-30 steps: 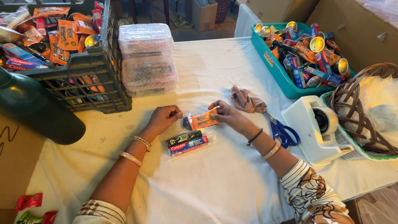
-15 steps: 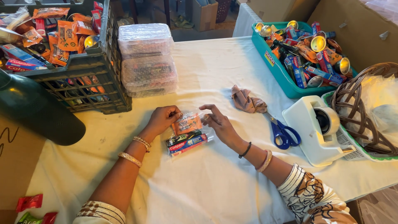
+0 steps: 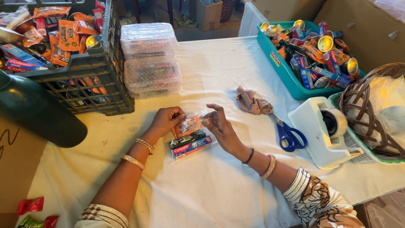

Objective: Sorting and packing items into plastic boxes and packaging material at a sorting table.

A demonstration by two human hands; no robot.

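Observation:
My left hand [image 3: 165,120] and my right hand [image 3: 220,124] together hold a small clear plastic bag with an orange packet inside [image 3: 188,125], just above the white tablecloth [image 3: 211,181]. The left hand pinches its left end, the right hand's fingers pinch its right end. Right below the bag lie a red and blue toothpaste box [image 3: 192,147] and a dark narrow box [image 3: 187,139], side by side on the cloth.
A dark crate of packets [image 3: 80,71] and stacked clear lidded boxes [image 3: 149,59] stand at the back left. A teal bin of packets [image 3: 287,69], a crumpled cloth [image 3: 252,102], blue scissors [image 3: 289,134], a white tape dispenser [image 3: 322,131] and a wicker basket [image 3: 371,105] lie to the right.
Both hands have drawn slightly toward the left and lifted the orange packet bag; the right hand has opened its fingers around the bag's right end.

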